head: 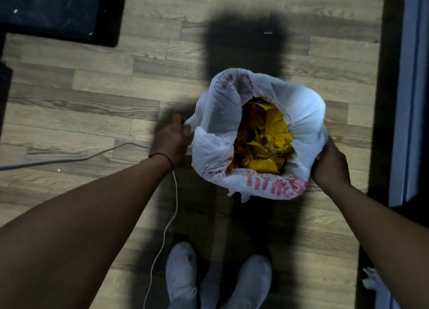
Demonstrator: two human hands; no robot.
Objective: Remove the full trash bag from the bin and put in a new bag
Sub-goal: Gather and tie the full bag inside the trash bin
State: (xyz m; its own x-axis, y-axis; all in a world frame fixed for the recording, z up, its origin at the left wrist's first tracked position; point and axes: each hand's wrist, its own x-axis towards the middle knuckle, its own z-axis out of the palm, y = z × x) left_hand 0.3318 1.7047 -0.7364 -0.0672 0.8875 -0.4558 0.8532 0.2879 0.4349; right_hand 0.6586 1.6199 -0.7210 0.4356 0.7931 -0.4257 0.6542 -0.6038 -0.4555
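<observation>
A white plastic trash bag (216,122) with red print stands open on the wooden floor, draped over a bin that it hides completely. Yellow and orange wrappers (267,136) fill its inside. My left hand (173,139) pinches the bag's rim at its left side. My right hand (330,167) grips the bag's rim at its right side. Both arms reach down from the bottom corners of the view.
A white cable (170,215) runs along the floor under my left wrist, and a grey cable (69,160) leads off left. A black mat (58,11) lies at the top left. A grey-blue door frame (408,95) lines the right. My white shoes (218,278) stand below the bag.
</observation>
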